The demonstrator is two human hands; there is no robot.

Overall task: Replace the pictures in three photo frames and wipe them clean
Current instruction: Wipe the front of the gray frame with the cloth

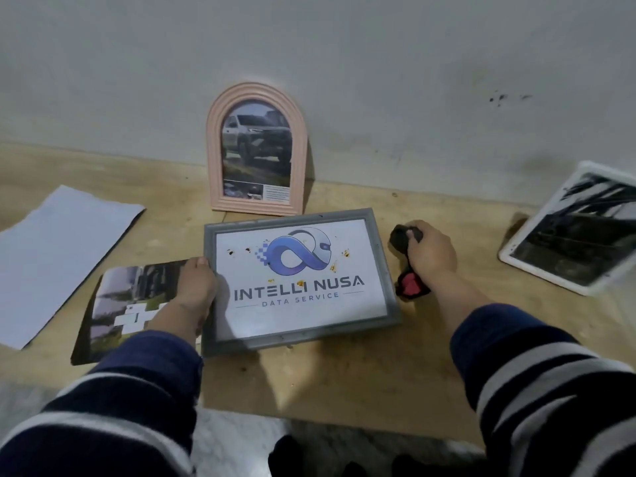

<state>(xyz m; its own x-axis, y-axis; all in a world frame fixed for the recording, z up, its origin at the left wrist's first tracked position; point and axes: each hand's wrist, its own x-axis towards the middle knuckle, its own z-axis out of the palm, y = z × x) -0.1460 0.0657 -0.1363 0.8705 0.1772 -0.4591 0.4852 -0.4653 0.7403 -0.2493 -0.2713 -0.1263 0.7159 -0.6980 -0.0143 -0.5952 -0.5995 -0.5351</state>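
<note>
While the grey rectangular frame [299, 280] lies flat on the wooden tabletop [344, 383] with brownish specks on its glass, I judge wiping to be the step in hand, and I would steady the frame before rubbing. Starting at the left, a white paper sheet [58, 256] lies loose, then a loose car photo [127, 304] beside the frame. My left hand [194, 287] lies over that photo, fingers bent down at the frame's left edge, pressing it still. I would keep that pressure firm so the frame cannot skid. Behind stands the pink arched frame [256, 149], leaning on the wall. My right hand [430, 253], just right of the frame, grips a dark bunched cloth [404, 239] with a red patch, probably a rag. I would wipe across the specks, lightly. Far right leans a white frame [571, 232].
</note>
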